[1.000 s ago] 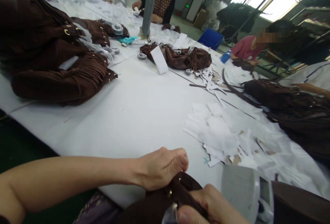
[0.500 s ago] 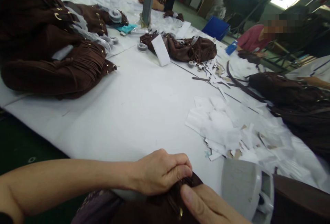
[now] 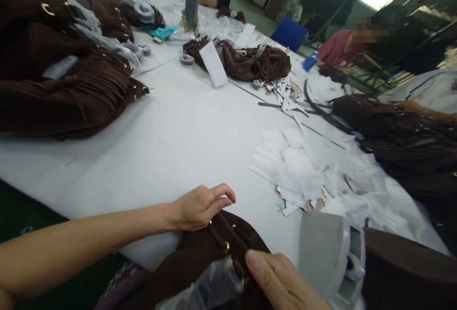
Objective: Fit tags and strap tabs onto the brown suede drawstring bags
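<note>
Brown bag [image 3: 193, 255] at 6 o'clock right in front of me, gold eyelets [image 3: 226, 247], clear plastic [image 3: 209, 285] on it. My right hand [image 3: 282, 276], 5 o'clock, is clamped on the bag's edge, thumb on top. My left hand [image 3: 200, 207], 7 o'clock, is curled at the far rim — can't tell if it grips. Grey plastic casing [image 3: 321, 255] at 4 o'clock, paper scraps [image 3: 296, 160] above it — more brown bags [image 3: 89, 81] around 10.
</note>
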`<state>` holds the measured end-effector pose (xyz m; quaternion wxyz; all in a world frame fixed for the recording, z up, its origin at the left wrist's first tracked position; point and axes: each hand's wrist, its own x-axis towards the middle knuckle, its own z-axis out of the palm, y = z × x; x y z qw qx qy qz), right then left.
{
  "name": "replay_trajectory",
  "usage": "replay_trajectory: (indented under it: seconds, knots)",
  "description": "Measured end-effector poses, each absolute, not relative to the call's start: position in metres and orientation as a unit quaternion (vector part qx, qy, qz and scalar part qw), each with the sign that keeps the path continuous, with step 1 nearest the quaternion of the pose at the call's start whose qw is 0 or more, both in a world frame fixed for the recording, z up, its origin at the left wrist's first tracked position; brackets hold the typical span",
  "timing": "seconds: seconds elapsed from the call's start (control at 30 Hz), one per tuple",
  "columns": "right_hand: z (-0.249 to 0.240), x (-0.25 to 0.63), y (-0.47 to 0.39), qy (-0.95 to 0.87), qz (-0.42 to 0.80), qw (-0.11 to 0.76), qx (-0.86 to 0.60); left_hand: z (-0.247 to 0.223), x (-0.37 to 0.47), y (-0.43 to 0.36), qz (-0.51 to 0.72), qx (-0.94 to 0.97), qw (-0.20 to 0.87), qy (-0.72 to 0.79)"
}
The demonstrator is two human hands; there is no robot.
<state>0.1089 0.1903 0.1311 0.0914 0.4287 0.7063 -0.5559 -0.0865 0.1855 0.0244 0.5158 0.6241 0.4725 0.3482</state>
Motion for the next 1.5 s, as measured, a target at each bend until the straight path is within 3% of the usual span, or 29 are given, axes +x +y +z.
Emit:
replay_trajectory:
  seconds: [0.1,0.3,0.43,0.53,0.63,0.83,0.93,1.17,1.33,1.5]
  knots:
    - [0.135,0.11,0.195,0.716,-0.573,0.101,0.387,0.021,-0.093,0.186,0.357,0.603,0.528,0.48]
    - [0.119,0.118,0.186,0.738,-0.498,0.132,0.437,0.005,-0.106,0.183,0.376,0.576,0.536,0.49]
    - [0.115,0.12,0.185,0.709,-0.531,0.165,0.433,-0.015,-0.112,0.186,0.364,0.602,0.526,0.478]
    - [0.119,0.121,0.194,0.67,-0.574,0.137,0.451,-0.018,-0.12,0.194,0.355,0.617,0.488,0.505]
    - [0.121,0.12,0.205,0.613,-0.65,0.118,0.433,0.005,-0.127,0.203,0.306,0.652,0.454,0.525]
    - [0.119,0.101,0.212,0.522,-0.713,0.083,0.46,0.094,-0.103,0.193,0.229,0.765,0.4,0.45]
    - [0.122,0.094,0.216,0.553,-0.727,0.046,0.404,0.105,-0.091,0.179,0.152,0.791,0.393,0.443]
    - [0.126,0.096,0.223,0.757,-0.596,0.096,0.25,0.085,-0.116,0.171,0.056,0.754,0.343,0.557]
    - [0.114,0.073,0.21,0.799,-0.514,0.1,0.297,0.087,-0.119,0.168,-0.008,0.754,0.268,0.6]
    - [0.11,0.061,0.206,0.812,-0.489,0.089,0.307,0.084,-0.125,0.161,0.02,0.759,0.238,0.605]
